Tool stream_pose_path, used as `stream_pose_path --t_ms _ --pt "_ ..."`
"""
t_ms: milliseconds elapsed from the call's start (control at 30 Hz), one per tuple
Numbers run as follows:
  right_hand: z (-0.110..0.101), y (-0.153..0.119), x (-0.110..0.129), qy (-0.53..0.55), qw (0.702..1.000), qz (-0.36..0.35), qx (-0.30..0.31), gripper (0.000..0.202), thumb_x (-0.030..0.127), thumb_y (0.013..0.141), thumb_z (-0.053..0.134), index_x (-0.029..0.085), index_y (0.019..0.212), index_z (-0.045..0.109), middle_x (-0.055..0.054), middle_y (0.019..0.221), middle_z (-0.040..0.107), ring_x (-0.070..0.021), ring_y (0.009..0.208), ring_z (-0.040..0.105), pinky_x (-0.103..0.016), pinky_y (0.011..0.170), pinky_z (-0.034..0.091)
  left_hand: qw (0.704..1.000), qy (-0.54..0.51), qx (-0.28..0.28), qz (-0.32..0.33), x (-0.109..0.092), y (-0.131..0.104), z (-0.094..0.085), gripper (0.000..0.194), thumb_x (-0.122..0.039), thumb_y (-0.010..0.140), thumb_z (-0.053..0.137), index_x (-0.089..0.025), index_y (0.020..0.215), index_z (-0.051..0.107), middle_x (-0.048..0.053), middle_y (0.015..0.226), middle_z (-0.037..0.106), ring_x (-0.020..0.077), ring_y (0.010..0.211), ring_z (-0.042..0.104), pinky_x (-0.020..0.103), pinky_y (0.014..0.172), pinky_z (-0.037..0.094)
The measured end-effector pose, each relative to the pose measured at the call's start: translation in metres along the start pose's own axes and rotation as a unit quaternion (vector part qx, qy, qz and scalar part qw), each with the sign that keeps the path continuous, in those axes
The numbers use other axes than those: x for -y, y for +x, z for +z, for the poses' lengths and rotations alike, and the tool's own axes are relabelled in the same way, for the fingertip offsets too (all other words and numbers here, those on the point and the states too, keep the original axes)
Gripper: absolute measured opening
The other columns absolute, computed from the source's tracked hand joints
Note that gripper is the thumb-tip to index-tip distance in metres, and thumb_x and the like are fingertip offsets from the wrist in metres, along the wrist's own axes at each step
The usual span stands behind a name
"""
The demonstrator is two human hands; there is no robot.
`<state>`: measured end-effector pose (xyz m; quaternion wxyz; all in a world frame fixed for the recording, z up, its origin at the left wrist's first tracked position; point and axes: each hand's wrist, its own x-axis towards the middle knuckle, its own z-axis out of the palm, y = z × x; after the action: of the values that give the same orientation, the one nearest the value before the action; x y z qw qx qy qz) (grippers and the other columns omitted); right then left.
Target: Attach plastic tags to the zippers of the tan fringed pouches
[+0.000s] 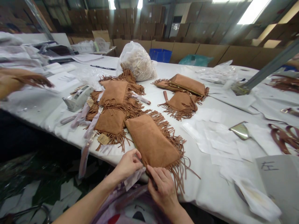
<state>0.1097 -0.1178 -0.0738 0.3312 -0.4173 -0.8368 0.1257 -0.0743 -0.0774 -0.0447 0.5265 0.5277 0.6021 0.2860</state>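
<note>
Fingers of the left hand [128, 163] and right hand [164, 186] bend inward, exact grip unclear, at the fringed pouch [151, 140] by the worktop's [198, 168] near edge, seemingly fine corner work needing steadiness.

One left hand [130, 164] and one right hand [163, 185] are showing, plus one co-worker's hand [25, 77]. At least five fringed pouches [151, 140] are lying out, overlaps hiding the exact number. Two brown tags [103, 139] are showing, along with one tape dispenser [78, 99], one stuffed clear bag [137, 60], one blue bin [160, 55], one teal bag [195, 60] and two metal posts [271, 63].
</note>
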Motion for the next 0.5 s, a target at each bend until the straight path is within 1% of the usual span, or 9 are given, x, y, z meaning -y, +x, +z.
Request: stream_pose_path --t_ms 67,100,167,233,333,433,500 --pt "-0.007 0.006 0.005 0.038 0.998 0.046 0.023 0.039 0.016 0.085 0.053 0.019 0.124 0.052 -0.007 0.097 0.062 -0.0217 0.088 0.053 -0.037 0.077 0.043 0.998 -0.057 0.012 0.006 0.0 -0.002 -0.001 0.031 -0.008 0.065 0.053 -0.018 0.094 0.049 -0.005 0.057 0.059 0.0124 0.05 0.054 0.019 0.048 0.037" --pt "-0.011 0.01 0.007 0.054 0.995 0.072 0.036 0.033 0.019 0.086 0.054 0.02 0.119 0.055 -0.007 0.095 0.062 -0.0211 0.086 0.053 -0.035 0.076 0.043 0.997 -0.069 0.01 0.019 -0.001 -0.004 -0.001 0.035 -0.008 0.065 0.054 -0.018 0.098 0.05 -0.005 0.06 0.06 0.0128 0.053 0.057 0.02 0.051 0.04" --pt "-0.017 0.02 0.011 0.063 0.989 0.118 0.064 0.022 0.026 0.087 0.055 0.021 0.108 0.061 -0.005 0.087 0.061 -0.0199 0.082 0.054 -0.032 0.072 0.043 0.997 -0.057 -0.005 0.053 -0.002 -0.008 0.0 0.041 -0.008 0.066 0.057 -0.017 0.106 0.052 -0.003 0.068 0.062 0.013 0.058 0.059 0.021 0.055 0.044" --pt "-0.023 0.033 0.014 0.043 0.984 0.143 0.099 0.016 0.03 0.087 0.057 0.023 0.099 0.064 -0.004 0.083 0.06 -0.0193 0.08 0.055 -0.03 0.069 0.042 0.996 -0.033 -0.023 0.083 -0.003 -0.011 0.0 0.047 -0.009 0.069 0.057 -0.019 0.114 0.052 -0.003 0.075 0.06 0.0118 0.059 0.058 0.021 0.055 0.044" --pt "-0.029 0.051 0.016 0.006 0.978 0.138 0.155 0.013 0.032 0.086 0.059 0.025 0.095 0.066 -0.003 0.084 0.061 -0.0187 0.082 0.056 -0.028 0.068 0.04 0.991 0.007 -0.043 0.123 -0.003 -0.014 -0.001 0.054 -0.01 0.073 0.055 -0.022 0.126 0.049 -0.002 0.083 0.056 0.0105 0.061 0.056 0.021 0.057 0.045" --pt "-0.033 0.067 0.014 -0.004 0.973 0.114 0.201 0.014 0.033 0.085 0.061 0.027 0.095 0.067 -0.002 0.084 0.062 -0.0172 0.081 0.057 -0.025 0.066 0.038 0.982 0.061 -0.042 0.175 -0.001 -0.017 -0.004 0.061 -0.009 0.077 0.052 -0.023 0.135 0.041 -0.001 0.086 0.054 0.0129 0.073 0.056 0.025 0.069 0.047" --pt "-0.034 0.077 0.011 0.007 0.968 0.097 0.231 0.016 0.032 0.082 0.064 0.026 0.096 0.067 -0.001 0.082 0.062 -0.0163 0.077 0.057 -0.024 0.063 0.037 0.971 0.096 -0.027 0.217 0.001 -0.018 -0.006 0.063 -0.008 0.08 0.049 -0.024 0.14 0.035 0.001 0.09 0.054 0.0145 0.081 0.055 0.028 0.078 0.046"
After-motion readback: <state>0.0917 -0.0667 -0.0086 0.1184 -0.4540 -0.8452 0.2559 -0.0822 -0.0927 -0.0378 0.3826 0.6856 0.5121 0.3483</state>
